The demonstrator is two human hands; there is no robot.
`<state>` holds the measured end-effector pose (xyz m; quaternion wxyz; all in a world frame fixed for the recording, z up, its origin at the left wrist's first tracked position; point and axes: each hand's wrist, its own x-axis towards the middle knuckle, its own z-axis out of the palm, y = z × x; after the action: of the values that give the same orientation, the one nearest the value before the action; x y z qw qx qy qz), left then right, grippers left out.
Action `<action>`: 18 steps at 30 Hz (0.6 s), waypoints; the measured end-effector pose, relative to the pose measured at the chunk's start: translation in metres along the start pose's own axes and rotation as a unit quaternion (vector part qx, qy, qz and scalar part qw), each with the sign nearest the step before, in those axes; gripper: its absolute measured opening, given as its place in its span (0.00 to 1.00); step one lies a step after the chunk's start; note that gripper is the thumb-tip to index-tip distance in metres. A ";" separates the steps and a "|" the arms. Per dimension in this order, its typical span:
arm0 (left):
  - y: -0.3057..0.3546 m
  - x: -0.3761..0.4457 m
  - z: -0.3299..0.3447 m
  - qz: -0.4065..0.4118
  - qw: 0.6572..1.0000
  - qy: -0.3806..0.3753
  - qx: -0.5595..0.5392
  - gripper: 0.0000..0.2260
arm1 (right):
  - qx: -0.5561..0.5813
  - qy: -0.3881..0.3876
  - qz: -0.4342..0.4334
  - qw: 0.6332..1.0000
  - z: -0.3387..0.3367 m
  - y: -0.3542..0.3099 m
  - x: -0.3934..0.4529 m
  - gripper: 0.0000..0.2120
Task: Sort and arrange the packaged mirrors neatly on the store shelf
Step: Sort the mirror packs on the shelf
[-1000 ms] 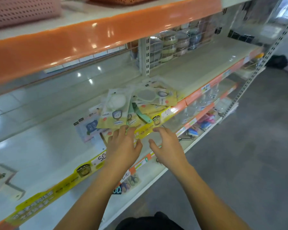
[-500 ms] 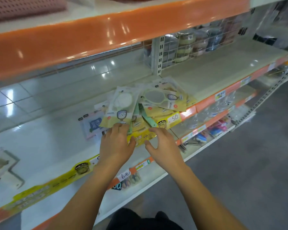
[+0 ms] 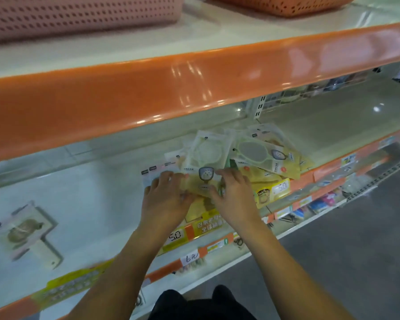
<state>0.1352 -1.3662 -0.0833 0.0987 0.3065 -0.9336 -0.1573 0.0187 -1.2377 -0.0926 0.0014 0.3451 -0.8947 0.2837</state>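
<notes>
A loose pile of packaged mirrors lies on the middle shelf. On top is a white and yellow packet with a round mirror, and beside it a packet with an oval green-framed mirror. My left hand lies with fingers spread over the round-mirror packet's left edge and the pale packets beneath. My right hand rests on its right edge, the thumb on the yellow card. Whether either hand grips the packet is unclear. Another mirror packet lies apart at the far left.
The orange lip of the upper shelf hangs close above the pile. A pink basket and an orange basket stand on it. Price tags line the shelf's front edge. A lower shelf holds small goods.
Both hands have moved forward from the shelf's front edge onto the pile and now frame the round-mirror packet. The camera has come closer and lower.
</notes>
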 end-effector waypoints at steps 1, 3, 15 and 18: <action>-0.005 0.002 -0.001 0.002 1.000 -0.001 0.000 0.21 | -0.011 -0.001 -0.001 1.000 0.005 -0.005 0.004 0.19; -0.012 0.003 -0.004 0.001 1.000 -0.001 0.005 0.20 | -0.023 -0.004 0.009 1.000 0.014 -0.015 0.009 0.20; -0.020 -0.005 -0.011 -0.065 0.998 -0.008 0.023 0.18 | -0.112 -0.183 -0.030 0.976 0.031 -0.016 0.027 0.28; -0.015 -0.004 -0.009 -0.080 0.996 -0.008 0.028 0.18 | -0.105 -0.160 -0.039 0.981 0.023 -0.006 0.029 0.21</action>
<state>0.1492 -1.3767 -0.0807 0.0698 0.3812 -0.9110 -0.1413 0.0045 -1.2707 -0.1031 -0.0941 0.4184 -0.8941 0.1290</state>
